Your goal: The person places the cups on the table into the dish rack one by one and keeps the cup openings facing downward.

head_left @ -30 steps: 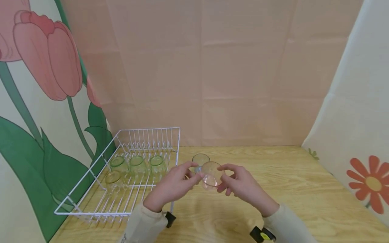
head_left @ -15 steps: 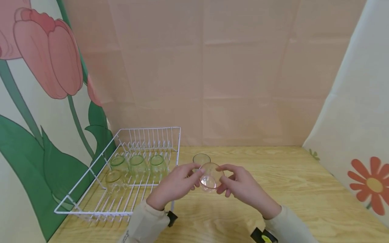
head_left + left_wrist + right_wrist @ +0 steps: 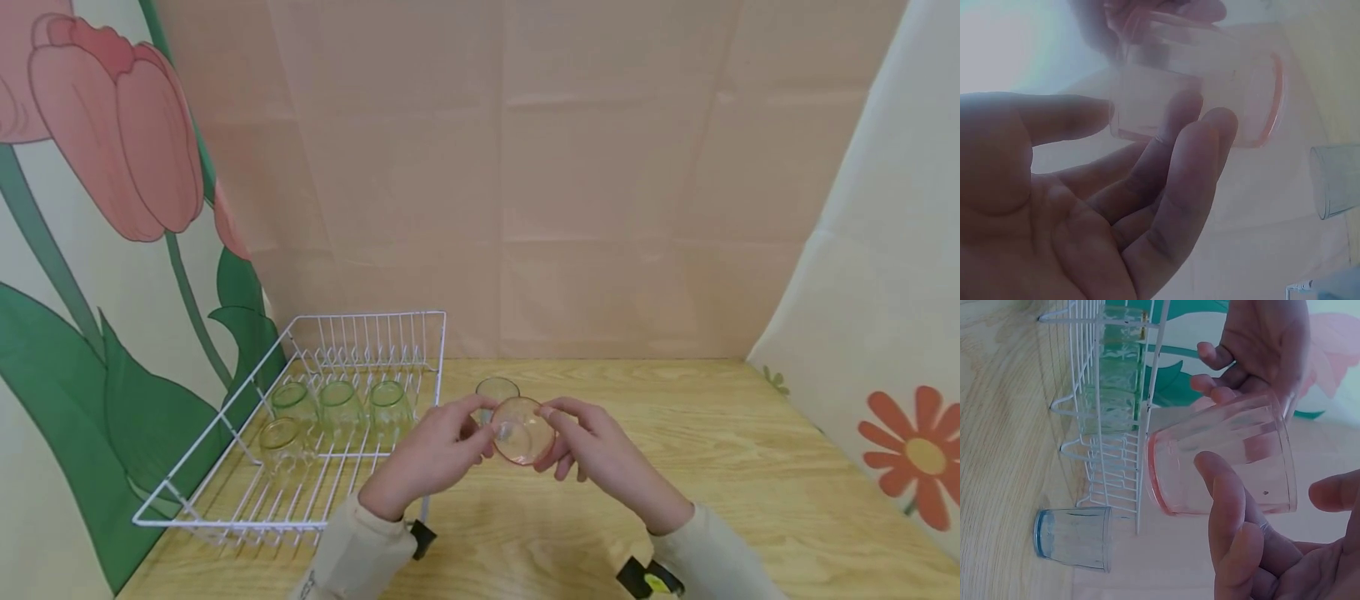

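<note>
A clear pink drinking glass (image 3: 525, 431) is held up between both hands, its round end turned toward the head camera. My left hand (image 3: 438, 450) grips its left side with thumb and fingers; in the left wrist view the fingers (image 3: 1194, 156) lie along the glass wall. My right hand (image 3: 603, 458) holds the opposite side, with its fingers (image 3: 1229, 494) under the wall in the right wrist view and the thumb at one end. Just behind, a bluish glass (image 3: 1075, 539) stands on the table, partly hidden by the pink one in the head view.
At the left a white wire dish rack (image 3: 247, 527) holds three green glasses (image 3: 341, 412) in a row. A yellowish glass (image 3: 283, 446) stands in front of them in the rack. The wooden table (image 3: 675, 433) ends at a pinkish cloth backdrop (image 3: 600, 208).
The pink glass has tilted in the hands, so its end shows as a rounder circle to the head camera. Both hands keep nearly the same place.
</note>
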{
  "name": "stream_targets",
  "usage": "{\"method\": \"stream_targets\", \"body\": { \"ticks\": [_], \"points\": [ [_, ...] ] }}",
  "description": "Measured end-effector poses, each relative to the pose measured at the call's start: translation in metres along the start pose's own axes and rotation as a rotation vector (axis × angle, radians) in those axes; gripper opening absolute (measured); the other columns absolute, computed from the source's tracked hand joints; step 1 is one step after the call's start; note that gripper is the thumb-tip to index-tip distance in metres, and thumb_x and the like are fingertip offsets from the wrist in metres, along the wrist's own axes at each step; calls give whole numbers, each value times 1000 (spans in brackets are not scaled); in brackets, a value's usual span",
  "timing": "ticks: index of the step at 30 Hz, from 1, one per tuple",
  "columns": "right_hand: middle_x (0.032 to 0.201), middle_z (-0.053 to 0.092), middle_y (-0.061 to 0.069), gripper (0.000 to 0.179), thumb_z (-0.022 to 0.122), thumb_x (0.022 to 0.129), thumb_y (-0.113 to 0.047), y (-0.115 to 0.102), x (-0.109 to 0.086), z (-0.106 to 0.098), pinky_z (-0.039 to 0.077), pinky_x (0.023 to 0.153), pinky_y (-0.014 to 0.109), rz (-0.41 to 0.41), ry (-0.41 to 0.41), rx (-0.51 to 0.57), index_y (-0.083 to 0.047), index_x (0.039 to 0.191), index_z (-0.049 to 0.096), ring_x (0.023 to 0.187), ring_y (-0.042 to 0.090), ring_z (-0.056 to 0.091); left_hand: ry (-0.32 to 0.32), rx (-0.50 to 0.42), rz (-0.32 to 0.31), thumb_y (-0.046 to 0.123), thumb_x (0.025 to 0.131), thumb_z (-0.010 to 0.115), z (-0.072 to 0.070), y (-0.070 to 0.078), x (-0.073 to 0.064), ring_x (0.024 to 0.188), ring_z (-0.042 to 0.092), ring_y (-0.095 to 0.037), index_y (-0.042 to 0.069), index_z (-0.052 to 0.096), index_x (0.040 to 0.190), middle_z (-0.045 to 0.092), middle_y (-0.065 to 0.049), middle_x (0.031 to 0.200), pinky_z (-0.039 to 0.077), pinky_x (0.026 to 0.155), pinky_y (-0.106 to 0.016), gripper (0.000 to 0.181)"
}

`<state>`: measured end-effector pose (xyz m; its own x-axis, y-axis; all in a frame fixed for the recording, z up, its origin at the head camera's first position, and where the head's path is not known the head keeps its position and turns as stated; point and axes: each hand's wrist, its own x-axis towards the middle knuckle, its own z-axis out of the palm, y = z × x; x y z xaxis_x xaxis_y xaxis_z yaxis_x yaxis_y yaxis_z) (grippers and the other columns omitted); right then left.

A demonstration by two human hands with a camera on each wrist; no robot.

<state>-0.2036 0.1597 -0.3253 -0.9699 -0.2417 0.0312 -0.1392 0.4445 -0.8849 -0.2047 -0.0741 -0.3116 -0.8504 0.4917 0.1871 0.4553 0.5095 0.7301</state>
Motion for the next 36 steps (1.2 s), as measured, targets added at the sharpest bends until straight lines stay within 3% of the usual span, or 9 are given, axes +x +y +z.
{"method": "stream_targets", "body": {
  "ticks": [6, 11, 18, 23, 29, 36],
  "points": [
    [76, 74, 11, 51, 41, 107, -41, 2, 2, -3, 46, 48, 34, -1, -6, 46, -1, 135, 54, 60, 25, 66, -18, -9, 22, 31, 103, 55, -1, 3, -2, 69, 63, -9, 13, 55, 136, 70, 6, 82, 51, 63, -30, 38],
    [75, 74, 11, 52, 43, 106, -43, 4, 3, -6, 45, 48, 33, 11, 7, 42, 0, 134, 54, 60, 24, 65, -40, -19, 32, 22, 101, 61, 1, 5, -5, 73, 65, -8, 18, 53, 135, 74, 0, 90, 52, 65, -30, 36],
    [75, 74, 11, 56, 45, 105, -47, 6, 5, -6, 45, 48, 30, 33, -3, 35, 2, 131, 55, 60, 23, 66, -54, 15, 54, 19, 100, 63, 3, 5, -7, 81, 69, -9, 23, 51, 133, 75, 0, 93, 54, 71, -29, 36],
    [76, 74, 10, 57, 47, 104, -47, 6, 5, -5, 45, 48, 29, 48, -5, 33, 2, 133, 54, 61, 22, 66, -44, 20, 46, 36, 104, 55, 3, 5, -7, 75, 67, -9, 22, 53, 129, 73, 3, 88, 53, 68, -29, 30],
    [81, 75, 10, 58, 51, 103, -47, 4, 3, -6, 45, 47, 30, 8, -35, 16, 0, 136, 52, 64, 22, 66, 0, -13, 17, 48, 107, 40, 3, 4, -5, 69, 63, -12, 14, 53, 118, 70, 3, 79, 50, 61, -31, 38],
    [87, 75, 10, 57, 57, 101, -42, 2, 0, -6, 46, 46, 31, -22, -63, -12, -2, 141, 47, 67, 25, 65, 26, -12, -21, 51, 106, 40, 4, 3, -3, 60, 56, -13, 10, 53, 116, 67, 2, 74, 46, 53, -31, 45]
  ]
}}
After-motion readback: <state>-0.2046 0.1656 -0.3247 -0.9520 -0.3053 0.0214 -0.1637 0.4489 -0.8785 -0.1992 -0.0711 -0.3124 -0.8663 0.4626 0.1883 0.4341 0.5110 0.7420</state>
